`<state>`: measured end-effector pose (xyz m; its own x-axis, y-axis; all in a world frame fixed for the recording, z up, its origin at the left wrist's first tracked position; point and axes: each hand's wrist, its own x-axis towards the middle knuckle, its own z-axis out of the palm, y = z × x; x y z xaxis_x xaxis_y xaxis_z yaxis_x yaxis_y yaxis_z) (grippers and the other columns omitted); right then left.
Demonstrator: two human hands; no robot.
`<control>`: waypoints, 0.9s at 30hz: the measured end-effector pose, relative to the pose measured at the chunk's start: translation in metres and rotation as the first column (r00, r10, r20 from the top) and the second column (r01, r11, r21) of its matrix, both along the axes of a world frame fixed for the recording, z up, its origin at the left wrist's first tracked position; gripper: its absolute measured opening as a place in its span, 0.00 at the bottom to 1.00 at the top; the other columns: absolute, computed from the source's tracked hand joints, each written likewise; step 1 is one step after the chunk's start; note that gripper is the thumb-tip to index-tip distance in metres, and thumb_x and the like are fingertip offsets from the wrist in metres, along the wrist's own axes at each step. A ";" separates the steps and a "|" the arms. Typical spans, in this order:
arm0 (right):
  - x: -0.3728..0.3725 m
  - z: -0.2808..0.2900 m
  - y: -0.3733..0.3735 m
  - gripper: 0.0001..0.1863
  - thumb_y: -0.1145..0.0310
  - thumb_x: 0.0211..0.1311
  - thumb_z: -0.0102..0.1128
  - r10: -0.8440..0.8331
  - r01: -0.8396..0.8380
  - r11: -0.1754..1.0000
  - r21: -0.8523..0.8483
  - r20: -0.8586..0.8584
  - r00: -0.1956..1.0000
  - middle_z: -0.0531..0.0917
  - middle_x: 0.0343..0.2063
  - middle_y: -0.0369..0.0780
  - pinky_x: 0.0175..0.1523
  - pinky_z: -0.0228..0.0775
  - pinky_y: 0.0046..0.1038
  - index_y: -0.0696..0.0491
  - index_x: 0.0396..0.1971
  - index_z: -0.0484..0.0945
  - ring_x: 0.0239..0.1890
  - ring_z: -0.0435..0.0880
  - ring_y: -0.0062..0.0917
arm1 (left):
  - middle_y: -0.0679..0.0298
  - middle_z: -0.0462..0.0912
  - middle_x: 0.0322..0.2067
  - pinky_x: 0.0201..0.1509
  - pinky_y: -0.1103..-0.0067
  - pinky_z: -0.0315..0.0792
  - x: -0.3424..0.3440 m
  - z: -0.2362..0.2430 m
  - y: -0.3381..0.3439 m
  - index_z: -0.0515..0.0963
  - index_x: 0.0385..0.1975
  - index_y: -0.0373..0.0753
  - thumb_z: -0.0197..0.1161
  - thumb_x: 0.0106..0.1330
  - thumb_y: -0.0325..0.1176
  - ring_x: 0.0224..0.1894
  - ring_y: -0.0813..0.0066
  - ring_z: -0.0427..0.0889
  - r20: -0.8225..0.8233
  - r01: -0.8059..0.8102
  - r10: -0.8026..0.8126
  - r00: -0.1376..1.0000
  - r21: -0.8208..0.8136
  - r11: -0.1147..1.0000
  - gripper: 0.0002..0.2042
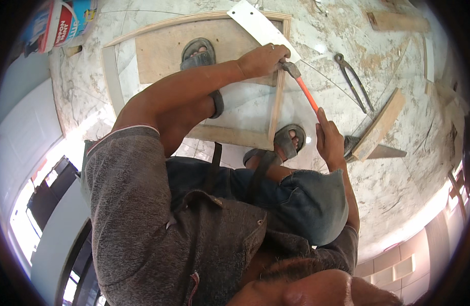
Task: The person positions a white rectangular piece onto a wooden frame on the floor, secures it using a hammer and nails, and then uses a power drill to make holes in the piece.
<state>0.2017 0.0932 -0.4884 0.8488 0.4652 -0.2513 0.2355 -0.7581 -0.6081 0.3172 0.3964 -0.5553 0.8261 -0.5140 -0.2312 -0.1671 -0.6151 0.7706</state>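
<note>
My right hand point(329, 136) grips the orange handle of a hammer point(308, 94). The hammer's head is right at the fingertips of my left hand point(265, 59), over the right side of a wooden frame point(279, 104). My left fingers are closed in a pinch at the near end of a white strip of board point(258, 24); whatever they hold is too small or hidden to make out. The white board has a few dark holes and lies slantwise across the frame's far right corner. Inside the frame lies a plywood panel point(158, 53), with my left sandal over it.
Pincers point(353, 84) lie open on the stained floor to the right. Nearer, a wood offcut point(380, 125) rests across a hand saw point(388, 152). Another plank point(398, 21) is at the far right. A paint bucket point(66, 25) stands at the far left.
</note>
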 end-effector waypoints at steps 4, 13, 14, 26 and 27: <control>-0.002 -0.002 0.006 0.31 0.72 0.63 0.55 -0.029 0.022 0.995 0.098 0.064 0.998 0.74 0.25 0.43 0.26 0.70 0.39 0.42 0.66 0.59 0.24 0.76 0.39 | 0.57 0.81 0.37 0.48 0.67 0.72 0.004 -0.003 0.001 0.71 0.43 0.37 0.57 0.59 0.29 0.46 0.56 0.77 0.069 -0.001 0.001 0.998 -0.010 1.000 0.12; -0.004 -0.008 0.017 0.26 0.66 0.70 0.46 -0.477 0.554 0.782 0.287 -0.296 0.827 0.69 0.19 0.31 0.19 0.56 0.15 0.54 0.66 0.58 0.15 0.64 0.10 | 0.54 0.76 0.46 0.55 0.69 0.68 0.015 -0.002 0.033 0.72 0.46 0.35 0.61 0.59 0.36 0.50 0.56 0.74 0.186 0.070 -0.077 0.979 0.043 0.997 0.17; 0.002 -0.008 0.022 0.25 0.66 0.70 0.47 -0.495 0.610 0.733 0.301 -0.379 0.782 0.69 0.19 0.30 0.18 0.56 0.15 0.53 0.65 0.58 0.15 0.63 0.10 | 0.54 0.76 0.46 0.56 0.69 0.68 0.016 -0.011 0.051 0.72 0.46 0.35 0.62 0.58 0.35 0.51 0.56 0.74 0.309 0.050 -0.072 0.948 0.078 0.996 0.18; 0.049 -0.029 0.050 0.24 0.64 0.69 0.51 -0.458 0.736 0.631 0.246 -0.647 0.610 0.70 0.20 0.32 0.17 0.59 0.18 0.51 0.63 0.64 0.15 0.66 0.12 | 0.51 0.74 0.53 0.57 0.65 0.68 0.062 -0.017 0.246 0.68 0.56 0.39 0.58 0.61 0.33 0.55 0.52 0.73 0.078 -0.029 -0.022 0.997 0.596 0.802 0.22; 0.052 -0.029 0.054 0.24 0.64 0.69 0.50 -0.457 0.724 0.646 0.242 -0.637 0.620 0.70 0.20 0.32 0.18 0.59 0.18 0.51 0.63 0.64 0.15 0.66 0.12 | 0.51 0.76 0.51 0.56 0.65 0.69 0.063 -0.020 0.244 0.69 0.55 0.39 0.58 0.62 0.34 0.53 0.52 0.75 0.084 -0.046 -0.007 0.996 0.617 0.786 0.21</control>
